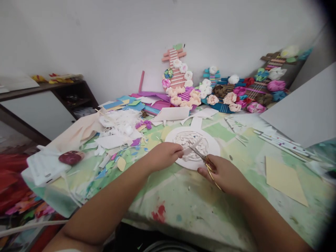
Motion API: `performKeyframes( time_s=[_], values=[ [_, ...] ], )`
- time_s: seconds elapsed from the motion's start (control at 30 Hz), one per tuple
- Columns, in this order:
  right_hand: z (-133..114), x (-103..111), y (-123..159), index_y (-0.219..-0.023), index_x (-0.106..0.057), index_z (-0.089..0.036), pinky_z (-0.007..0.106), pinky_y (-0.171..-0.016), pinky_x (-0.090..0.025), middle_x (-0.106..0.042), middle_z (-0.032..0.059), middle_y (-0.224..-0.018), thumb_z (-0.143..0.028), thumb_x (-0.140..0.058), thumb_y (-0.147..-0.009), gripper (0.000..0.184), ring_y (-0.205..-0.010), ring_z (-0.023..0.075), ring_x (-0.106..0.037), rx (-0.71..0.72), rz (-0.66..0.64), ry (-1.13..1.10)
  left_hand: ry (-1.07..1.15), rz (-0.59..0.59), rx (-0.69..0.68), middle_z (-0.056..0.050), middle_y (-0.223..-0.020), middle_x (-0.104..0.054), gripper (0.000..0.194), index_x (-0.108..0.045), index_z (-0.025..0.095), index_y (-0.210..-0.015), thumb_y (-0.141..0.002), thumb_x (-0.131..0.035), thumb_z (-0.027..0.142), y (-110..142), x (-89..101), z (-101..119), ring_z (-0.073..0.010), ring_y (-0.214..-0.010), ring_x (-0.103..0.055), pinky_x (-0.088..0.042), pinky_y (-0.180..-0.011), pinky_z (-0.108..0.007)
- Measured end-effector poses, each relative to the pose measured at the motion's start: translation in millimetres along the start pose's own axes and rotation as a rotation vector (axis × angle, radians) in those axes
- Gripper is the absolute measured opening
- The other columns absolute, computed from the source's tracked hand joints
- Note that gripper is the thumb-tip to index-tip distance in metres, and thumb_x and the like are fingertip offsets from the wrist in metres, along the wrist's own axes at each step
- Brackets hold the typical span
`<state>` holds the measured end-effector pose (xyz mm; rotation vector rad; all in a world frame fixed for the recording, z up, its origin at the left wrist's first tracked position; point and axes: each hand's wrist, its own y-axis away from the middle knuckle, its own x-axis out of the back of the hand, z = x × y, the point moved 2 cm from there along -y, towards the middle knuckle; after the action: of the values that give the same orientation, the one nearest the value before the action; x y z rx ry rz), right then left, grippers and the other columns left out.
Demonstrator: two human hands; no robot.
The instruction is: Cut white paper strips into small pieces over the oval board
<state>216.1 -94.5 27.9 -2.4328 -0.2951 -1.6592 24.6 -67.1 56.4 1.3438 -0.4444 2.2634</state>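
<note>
My right hand (223, 171) grips a pair of scissors (210, 167) by their gold handles, the blades apart and pointing up and to the left. Facing them, my left hand (166, 154) pinches a thin white strip (186, 151), whose material I cannot make out. Beneath both hands lies a round white board (214, 141) with a short neck at its far side. A ring-edged heap of small white scraps (181, 138) covers its middle. The blade tips are over these scraps, close to my left fingertips.
Finished guitar-shaped crafts with paper flowers (180, 75) lean on the back wall. White string (120, 119) and coloured paper bits are piled left, near a white power strip (43, 166). To the right lie a yellow sheet (285, 180) and white rolled sticks (280, 143).
</note>
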Motion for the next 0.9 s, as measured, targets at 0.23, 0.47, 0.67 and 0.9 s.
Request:
performKeyframes(
  time_s=[0.23, 0.47, 0.67, 0.9],
  values=[
    [-2.3, -1.6, 0.2, -0.056, -0.037, -0.019, 0.023, -0.046, -0.018, -0.049, 0.0006, -0.056, -0.051, -0.044, -0.069, 0.034, -0.05, 0.0113, -0.037, 0.009, -0.026, 0.059, -0.04, -0.04, -0.029, 0.0, -0.075, -0.06, 0.027, -0.055, 0.02, -0.072, -0.078, -0.031, 0.031, -0.5, -7.6, 1.2, -0.0129, -0.069, -0.051, -0.034, -0.06, -0.023],
    [-4.4, -2.8, 0.5, -0.063, -0.043, -0.019, 0.023, -0.047, -0.021, -0.052, 0.0024, -0.063, -0.047, -0.049, -0.067, 0.029, -0.054, 0.0126, -0.04, 0.011, -0.078, -0.01, -0.066, -0.045, -0.014, 0.0, -0.068, -0.058, 0.036, -0.054, 0.02, -0.073, -0.078, -0.027, 0.043, 5.7, -8.3, 0.4, -0.012, -0.06, -0.049, -0.03, -0.052, -0.023],
    [4.0, -3.1, 0.8, -0.06, -0.043, -0.019, 0.024, -0.048, -0.024, -0.046, -0.0002, -0.057, -0.049, -0.048, -0.066, 0.03, -0.052, 0.0119, -0.037, -0.005, -0.067, -0.343, -0.278, 0.027, 0.057, -0.001, -0.056, -0.054, 0.05, -0.051, 0.019, -0.061, -0.071, -0.025, 0.06, 10.8, -6.2, -6.0, -0.0135, -0.051, -0.046, -0.022, -0.044, -0.024],
    [-0.5, -32.2, -7.6, -0.063, -0.04, -0.02, 0.023, -0.045, -0.029, -0.045, -0.0032, -0.055, -0.042, -0.054, -0.063, 0.027, -0.046, 0.0087, -0.039, -0.145, 0.132, -0.947, -0.424, 0.015, -0.04, -0.004, -0.057, -0.056, 0.039, -0.055, 0.019, -0.067, -0.073, -0.03, 0.048, 13.4, -22.6, 5.8, -0.0177, -0.053, -0.051, -0.026, -0.044, -0.025]
  ],
)
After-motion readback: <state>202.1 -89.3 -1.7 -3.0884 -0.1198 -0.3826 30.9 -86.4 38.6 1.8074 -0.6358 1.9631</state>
